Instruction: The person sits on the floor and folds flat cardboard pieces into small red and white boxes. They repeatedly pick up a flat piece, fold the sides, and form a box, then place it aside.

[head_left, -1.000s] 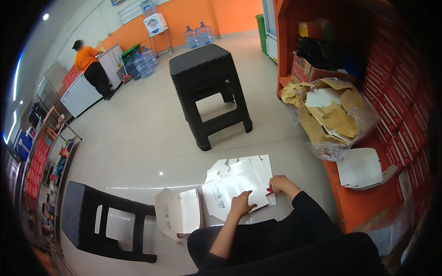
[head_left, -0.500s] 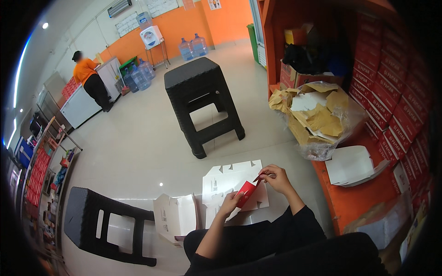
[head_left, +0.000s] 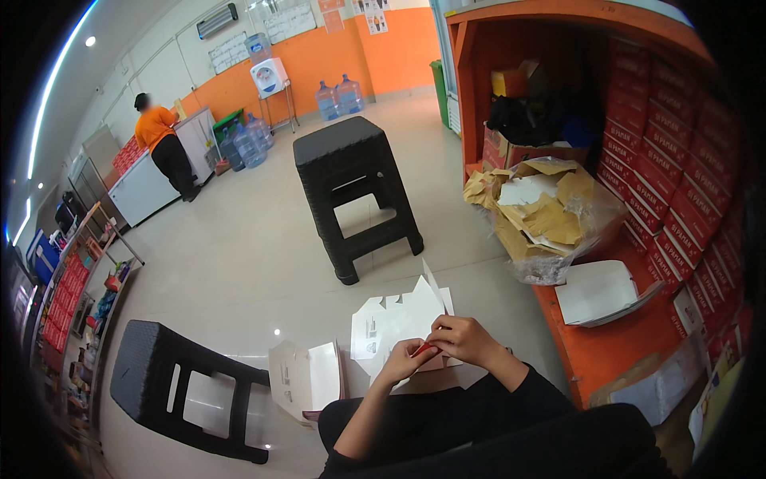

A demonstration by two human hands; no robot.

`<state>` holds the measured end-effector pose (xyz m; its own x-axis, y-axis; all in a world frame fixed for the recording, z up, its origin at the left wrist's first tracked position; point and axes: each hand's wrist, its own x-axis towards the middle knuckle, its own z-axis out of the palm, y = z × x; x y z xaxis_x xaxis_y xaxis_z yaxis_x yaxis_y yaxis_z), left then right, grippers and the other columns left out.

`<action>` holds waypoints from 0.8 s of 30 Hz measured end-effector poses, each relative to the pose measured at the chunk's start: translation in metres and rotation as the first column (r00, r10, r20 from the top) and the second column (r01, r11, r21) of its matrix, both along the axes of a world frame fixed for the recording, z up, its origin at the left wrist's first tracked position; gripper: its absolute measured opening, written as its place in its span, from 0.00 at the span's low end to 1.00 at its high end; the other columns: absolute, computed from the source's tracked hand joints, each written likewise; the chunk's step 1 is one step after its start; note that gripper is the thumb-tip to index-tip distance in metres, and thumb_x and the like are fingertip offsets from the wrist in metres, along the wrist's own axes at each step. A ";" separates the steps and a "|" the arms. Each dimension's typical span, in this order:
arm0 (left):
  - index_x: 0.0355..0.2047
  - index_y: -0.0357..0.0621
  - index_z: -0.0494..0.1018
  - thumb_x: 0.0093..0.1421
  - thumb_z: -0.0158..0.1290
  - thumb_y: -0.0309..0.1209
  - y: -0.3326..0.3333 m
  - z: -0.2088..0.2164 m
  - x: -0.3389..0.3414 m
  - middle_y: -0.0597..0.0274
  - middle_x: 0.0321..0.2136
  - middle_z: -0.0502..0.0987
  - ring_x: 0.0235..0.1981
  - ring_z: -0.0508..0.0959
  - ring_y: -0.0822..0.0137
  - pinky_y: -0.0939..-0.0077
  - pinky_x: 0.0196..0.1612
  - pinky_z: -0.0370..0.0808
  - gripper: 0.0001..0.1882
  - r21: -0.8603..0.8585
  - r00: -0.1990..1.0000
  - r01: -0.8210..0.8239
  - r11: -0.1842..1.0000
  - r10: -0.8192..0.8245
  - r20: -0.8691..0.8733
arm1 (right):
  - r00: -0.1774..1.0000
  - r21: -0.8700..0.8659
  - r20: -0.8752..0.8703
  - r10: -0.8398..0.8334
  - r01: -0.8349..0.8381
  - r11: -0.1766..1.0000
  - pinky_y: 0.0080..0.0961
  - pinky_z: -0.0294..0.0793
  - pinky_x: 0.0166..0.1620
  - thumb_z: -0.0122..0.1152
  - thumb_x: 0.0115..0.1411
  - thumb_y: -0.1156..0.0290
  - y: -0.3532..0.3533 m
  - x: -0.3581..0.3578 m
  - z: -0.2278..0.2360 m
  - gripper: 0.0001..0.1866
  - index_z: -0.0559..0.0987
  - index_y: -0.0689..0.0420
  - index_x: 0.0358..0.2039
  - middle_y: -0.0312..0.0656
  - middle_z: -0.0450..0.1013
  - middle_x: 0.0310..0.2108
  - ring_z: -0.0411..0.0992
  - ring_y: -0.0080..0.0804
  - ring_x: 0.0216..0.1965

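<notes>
My left hand (head_left: pixel 404 361) and my right hand (head_left: pixel 466 342) are close together above my lap, both closed on a folding carton (head_left: pixel 423 349). Its red outer face shows as a small patch between my fingers, and most of it is hidden behind the hands. A thin white panel, seen nearly edge-on, stands up just beyond my right hand. Under and past the hands lies a flat white carton blank (head_left: pixel 391 326) with notched edges. To its left sit white, partly folded cartons (head_left: pixel 294 379), apart from my left hand.
A black stool (head_left: pixel 347 140) stands ahead, another (head_left: pixel 148 383) at the left. On the right, an orange shelf (head_left: pixel 562 343) carries an open white carton (head_left: pixel 594 294), a torn paper-wrapped bundle (head_left: pixel 558 211) and stacked red boxes (head_left: pixel 666 160). Far left, a person (head_left: pixel 163 144) stands by a white chest.
My right hand has come down and left to meet the left hand. The red carton face has turned mostly out of sight, and a white panel now stands up. The view has shifted slightly.
</notes>
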<state>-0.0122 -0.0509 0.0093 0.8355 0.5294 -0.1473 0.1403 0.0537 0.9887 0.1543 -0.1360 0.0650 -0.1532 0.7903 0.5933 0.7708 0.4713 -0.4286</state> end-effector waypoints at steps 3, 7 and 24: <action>0.34 0.35 0.74 0.62 0.46 0.45 -0.003 -0.003 0.001 0.66 0.25 0.74 0.25 0.71 0.77 0.84 0.30 0.67 0.22 0.029 0.997 -0.073 0.997 0.072 0.028 | 1.000 -0.048 -0.008 -0.007 0.006 0.999 0.27 0.74 0.32 0.61 0.48 0.73 -0.002 0.000 -0.002 0.05 0.78 0.55 0.27 0.38 0.69 0.32 0.72 0.35 0.26; 0.38 0.34 0.73 0.64 0.39 0.51 -0.012 0.020 0.004 0.62 0.27 0.75 0.27 0.73 0.73 0.82 0.31 0.69 0.28 -0.200 0.985 -0.150 0.968 0.128 -0.117 | 0.995 -0.049 -0.085 -0.046 0.042 0.998 0.24 0.73 0.32 0.61 0.48 0.76 -0.004 0.002 -0.010 0.06 0.79 0.56 0.29 0.39 0.69 0.33 0.72 0.34 0.27; 0.53 0.35 0.60 0.66 0.38 0.42 0.012 0.047 -0.024 0.55 0.48 0.70 0.50 0.70 0.64 0.65 0.53 0.66 0.24 -0.379 0.728 -0.201 0.903 0.396 0.560 | -0.524 0.129 -0.823 -0.222 -0.552 0.824 0.29 0.71 0.41 0.37 0.63 0.45 -0.049 -0.147 -0.025 0.29 0.65 0.58 0.50 0.45 0.68 0.38 0.70 0.30 0.37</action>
<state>-0.0363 -0.0391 0.0559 0.5983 0.7854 0.1586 -0.5572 0.2656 0.7868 0.0076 -0.1853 0.0402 0.0287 0.9946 -0.1002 -0.9419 -0.0066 -0.3357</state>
